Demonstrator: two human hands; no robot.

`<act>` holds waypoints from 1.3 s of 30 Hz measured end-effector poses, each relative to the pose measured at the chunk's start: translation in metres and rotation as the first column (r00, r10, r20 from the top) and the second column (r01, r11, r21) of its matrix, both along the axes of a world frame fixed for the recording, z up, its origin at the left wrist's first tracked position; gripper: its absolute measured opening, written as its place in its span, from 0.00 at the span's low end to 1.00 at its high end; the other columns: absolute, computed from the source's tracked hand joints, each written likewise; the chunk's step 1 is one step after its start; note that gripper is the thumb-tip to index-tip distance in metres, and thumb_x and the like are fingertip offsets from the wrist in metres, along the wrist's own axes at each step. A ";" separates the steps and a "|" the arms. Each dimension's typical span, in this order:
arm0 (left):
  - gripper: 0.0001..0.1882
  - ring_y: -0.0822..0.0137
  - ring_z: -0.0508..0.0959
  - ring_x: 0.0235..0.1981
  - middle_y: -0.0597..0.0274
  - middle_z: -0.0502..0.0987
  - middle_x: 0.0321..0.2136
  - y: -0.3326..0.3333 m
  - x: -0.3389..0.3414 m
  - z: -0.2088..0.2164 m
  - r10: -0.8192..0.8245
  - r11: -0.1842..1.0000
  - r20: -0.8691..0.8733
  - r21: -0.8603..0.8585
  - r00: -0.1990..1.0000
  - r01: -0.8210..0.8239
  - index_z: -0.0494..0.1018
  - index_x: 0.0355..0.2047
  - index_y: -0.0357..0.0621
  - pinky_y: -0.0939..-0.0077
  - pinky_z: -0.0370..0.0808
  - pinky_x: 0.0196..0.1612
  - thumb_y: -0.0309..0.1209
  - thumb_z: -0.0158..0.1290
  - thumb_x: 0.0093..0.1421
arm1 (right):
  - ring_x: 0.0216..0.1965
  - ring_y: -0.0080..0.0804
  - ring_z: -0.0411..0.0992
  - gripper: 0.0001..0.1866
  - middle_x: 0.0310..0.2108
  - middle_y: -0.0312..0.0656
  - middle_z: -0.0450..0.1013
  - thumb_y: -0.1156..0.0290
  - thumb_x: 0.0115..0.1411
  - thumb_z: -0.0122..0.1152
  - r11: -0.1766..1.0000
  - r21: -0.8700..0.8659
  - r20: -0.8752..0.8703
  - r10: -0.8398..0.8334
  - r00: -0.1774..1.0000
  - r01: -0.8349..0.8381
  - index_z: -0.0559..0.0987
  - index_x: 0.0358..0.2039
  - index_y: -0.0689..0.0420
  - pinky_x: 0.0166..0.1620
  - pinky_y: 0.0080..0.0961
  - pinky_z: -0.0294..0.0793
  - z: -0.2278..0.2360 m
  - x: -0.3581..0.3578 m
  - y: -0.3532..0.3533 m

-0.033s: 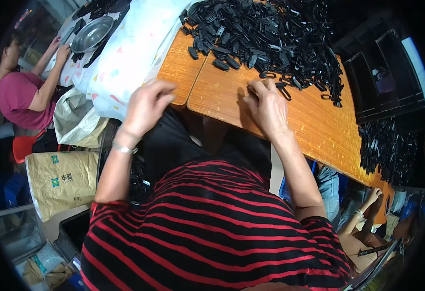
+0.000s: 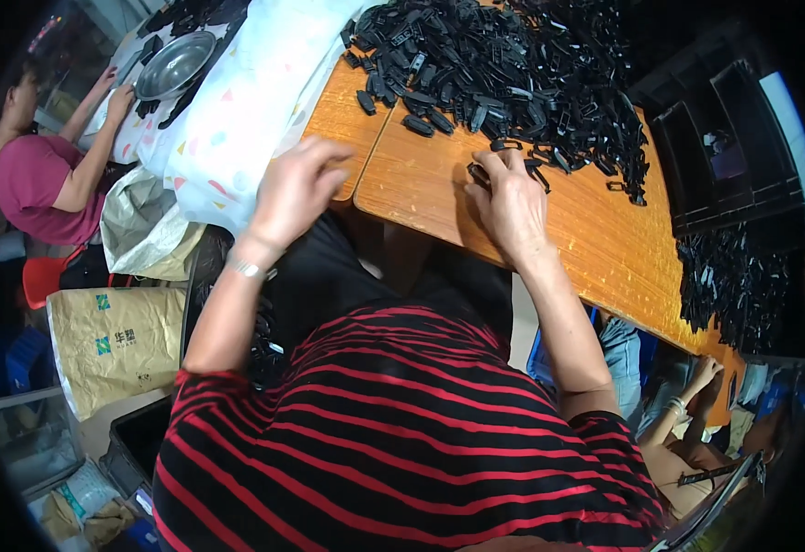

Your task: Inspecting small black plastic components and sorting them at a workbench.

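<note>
My right hand (image 2: pixel 515 204) is over the wooden table, close to the near edge of a big heap of small black plastic pieces (image 2: pixel 485 69). Its thumb and fingers are closed on one small black plastic piece (image 2: pixel 479 173), partly hidden by the fingertips. My left hand (image 2: pixel 296 189), slightly blurred, is in the air by the table's left corner. Its fingers are curled but apart from the thumb, and I see nothing between them. Beside my right fingers lie a few loose black frame-shaped pieces (image 2: pixel 537 175).
The orange-brown table (image 2: pixel 421 184) has a seam on its left part. A patterned white cloth (image 2: pixel 228 120) lies to the left, with a metal bowl (image 2: pixel 174 66) and a person in purple (image 2: pixel 39 189) beyond. Black bins (image 2: pixel 724 147) stand at right; another person's hand (image 2: pixel 707 370) shows lower right.
My left hand has moved a little up and to the right, toward the table corner. My right hand has barely shifted; the black plastic piece at its fingertips now shows more clearly.
</note>
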State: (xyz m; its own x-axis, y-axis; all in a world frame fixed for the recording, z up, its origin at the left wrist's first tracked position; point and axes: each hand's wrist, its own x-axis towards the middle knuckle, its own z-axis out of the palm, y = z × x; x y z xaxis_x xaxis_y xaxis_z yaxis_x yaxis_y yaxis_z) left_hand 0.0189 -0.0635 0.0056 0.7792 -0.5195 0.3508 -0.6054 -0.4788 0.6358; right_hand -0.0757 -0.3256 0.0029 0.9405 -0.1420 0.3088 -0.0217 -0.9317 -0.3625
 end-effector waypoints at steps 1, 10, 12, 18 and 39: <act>0.13 0.56 0.78 0.35 0.54 0.76 0.32 -0.018 0.009 -0.005 -0.036 0.999 0.068 -0.005 0.997 0.036 0.75 0.41 0.40 0.68 0.74 0.39 0.25 0.57 0.53 | 0.36 0.51 0.75 0.18 0.40 0.49 0.73 0.70 0.52 0.65 0.999 -0.052 -0.003 0.004 1.000 -0.005 0.77 0.45 0.56 0.39 0.40 0.75 -0.004 0.003 -0.006; 0.13 0.56 0.72 0.41 0.58 0.72 0.35 -0.102 0.060 -0.045 -0.178 0.981 0.382 0.145 0.907 0.131 0.74 0.38 0.42 0.66 0.72 0.43 0.23 0.58 0.50 | 0.34 0.52 0.75 0.13 0.38 0.50 0.74 0.73 0.55 0.60 0.971 -0.204 -0.161 0.089 0.983 -0.121 0.77 0.43 0.56 0.37 0.43 0.75 -0.021 0.014 -0.028; 0.13 0.55 0.72 0.41 0.57 0.71 0.34 -0.103 0.065 -0.045 -0.173 0.978 0.434 0.184 0.884 0.101 0.74 0.38 0.42 0.66 0.72 0.43 0.23 0.58 0.50 | 0.34 0.52 0.75 0.13 0.38 0.50 0.74 0.74 0.55 0.59 0.976 -0.185 -0.126 0.097 0.987 -0.119 0.76 0.43 0.57 0.36 0.43 0.75 -0.018 0.013 -0.026; 0.11 0.55 0.73 0.38 0.57 0.72 0.32 -0.101 0.058 -0.045 -0.134 0.985 0.309 0.142 0.941 0.094 0.74 0.37 0.40 0.65 0.73 0.43 0.23 0.58 0.53 | 0.37 0.51 0.75 0.14 0.36 0.52 0.75 0.76 0.58 0.56 0.978 0.078 0.090 0.184 0.979 -0.192 0.75 0.46 0.59 0.39 0.41 0.75 -0.006 0.014 -0.013; 0.18 0.75 0.78 0.36 0.61 0.78 0.36 -0.083 -0.011 -0.020 -0.599 0.627 -0.504 -0.779 0.622 -0.028 0.70 0.50 0.32 0.84 0.76 0.42 0.22 0.55 0.60 | 0.29 0.28 0.75 0.11 0.31 0.41 0.73 0.76 0.56 0.64 0.936 0.279 0.346 0.110 0.932 -0.213 0.77 0.40 0.61 0.27 0.20 0.74 -0.004 0.007 0.017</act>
State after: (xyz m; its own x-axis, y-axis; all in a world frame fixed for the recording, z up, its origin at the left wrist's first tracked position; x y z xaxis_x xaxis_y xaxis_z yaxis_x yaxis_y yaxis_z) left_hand 0.0081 -0.1462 -0.0144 0.7734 -0.6177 0.1426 0.1345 0.3797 0.9153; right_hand -0.0688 -0.3084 -0.0016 0.8164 -0.1330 0.5620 0.2849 -0.7537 -0.5922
